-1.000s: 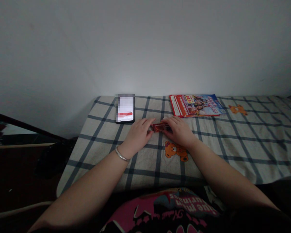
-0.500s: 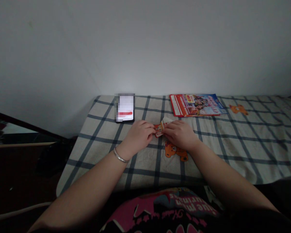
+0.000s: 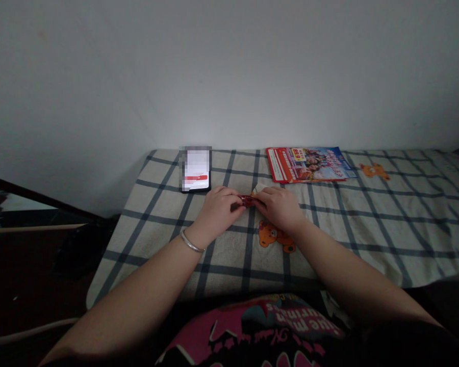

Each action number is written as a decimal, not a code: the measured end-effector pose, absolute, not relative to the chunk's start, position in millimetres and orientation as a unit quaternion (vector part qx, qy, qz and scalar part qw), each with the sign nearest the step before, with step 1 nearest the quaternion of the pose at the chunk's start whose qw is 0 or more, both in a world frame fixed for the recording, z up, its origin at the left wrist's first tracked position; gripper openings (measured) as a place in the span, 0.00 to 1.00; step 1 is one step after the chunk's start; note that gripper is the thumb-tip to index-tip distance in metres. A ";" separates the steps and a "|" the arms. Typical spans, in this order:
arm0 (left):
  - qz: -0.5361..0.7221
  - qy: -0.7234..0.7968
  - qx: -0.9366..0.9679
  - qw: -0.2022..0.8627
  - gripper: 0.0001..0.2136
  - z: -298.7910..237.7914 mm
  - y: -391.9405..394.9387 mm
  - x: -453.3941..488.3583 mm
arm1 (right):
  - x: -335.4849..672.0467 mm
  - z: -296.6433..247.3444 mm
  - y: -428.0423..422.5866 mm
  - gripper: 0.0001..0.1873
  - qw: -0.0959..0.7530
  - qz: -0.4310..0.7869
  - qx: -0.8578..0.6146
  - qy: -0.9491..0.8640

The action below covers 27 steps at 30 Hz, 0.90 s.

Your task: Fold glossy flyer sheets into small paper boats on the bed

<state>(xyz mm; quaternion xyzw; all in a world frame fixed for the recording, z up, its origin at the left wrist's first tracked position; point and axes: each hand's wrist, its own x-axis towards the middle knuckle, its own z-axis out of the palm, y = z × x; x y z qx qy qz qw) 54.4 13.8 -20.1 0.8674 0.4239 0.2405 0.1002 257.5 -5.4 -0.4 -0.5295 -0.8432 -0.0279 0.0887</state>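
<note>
On the checked cloth [image 3: 348,224], at the middle, a small folded red paper [image 3: 249,200] is pinched between both hands: the left hand [image 3: 216,208] grips its nine-o'clock end with fingers pressed together, the right hand [image 3: 278,206] its three-o'clock end likewise. A lit phone [image 3: 196,169] is seen at eleven o'clock, a colourful leaflet [image 3: 308,163] at one o'clock, well apart.
</note>
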 end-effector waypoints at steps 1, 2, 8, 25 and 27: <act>0.249 0.436 0.858 0.103 0.02 -20.6 14.8 56.4 | 257.4 -1.0 -4.7 0.12 0.088 -0.029 -0.532 -0.842; 0.254 0.447 0.851 0.105 0.02 -20.7 15.3 58.4 | 257.4 -1.7 -3.9 0.13 0.089 -0.029 -0.533 -0.841; 0.252 0.486 0.831 0.096 0.04 -15.9 11.3 65.7 | 258.8 -5.4 -0.2 0.12 0.100 -0.024 -0.527 -0.844; 0.247 0.516 0.818 0.060 0.06 -18.8 7.9 67.3 | 260.2 -17.4 9.0 0.08 0.138 -0.013 -0.517 -0.845; 0.250 0.513 0.819 0.057 0.06 -19.4 8.0 67.4 | 260.6 -19.0 10.1 0.07 0.150 0.000 -0.521 -0.840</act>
